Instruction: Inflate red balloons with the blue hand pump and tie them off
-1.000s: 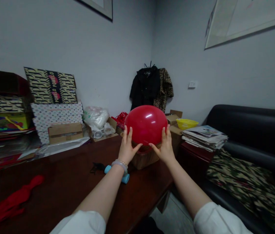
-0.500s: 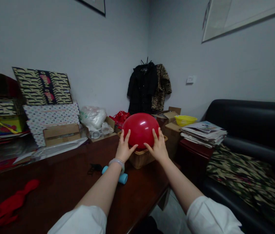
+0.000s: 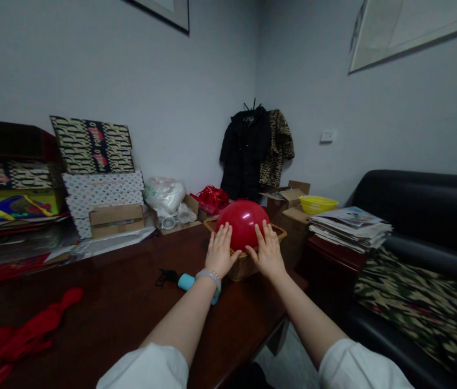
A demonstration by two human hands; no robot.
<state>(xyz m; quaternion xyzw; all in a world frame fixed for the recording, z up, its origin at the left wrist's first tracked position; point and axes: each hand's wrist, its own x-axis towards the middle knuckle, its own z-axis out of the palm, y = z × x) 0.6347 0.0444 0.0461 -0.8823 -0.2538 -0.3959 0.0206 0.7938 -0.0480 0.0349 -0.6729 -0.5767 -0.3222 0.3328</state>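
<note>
A shiny red balloon (image 3: 243,220) rests in a wicker basket (image 3: 241,268) on the dark wooden table (image 3: 131,313). My left hand (image 3: 220,253), with bracelets at the wrist, lies against the balloon's near left side, palm forward and fingers extended. Against its near right side is my right hand (image 3: 267,253), fingers also stretched out. Neither hand wraps round anything. Under my left wrist lies a light blue cylinder (image 3: 186,281), partly hidden by the forearm.
Red cloth (image 3: 29,335) lies at the table's left. Patterned boxes (image 3: 102,189) and plastic bags (image 3: 165,194) stand along the back. A yellow basket (image 3: 317,204), stacked papers (image 3: 350,227) and a black sofa (image 3: 423,200) are at the right.
The balloon sits lower in the basket, and more of the basket's rim shows. Both hands have moved with it, their fingers now closer together. The view has shifted slightly left.
</note>
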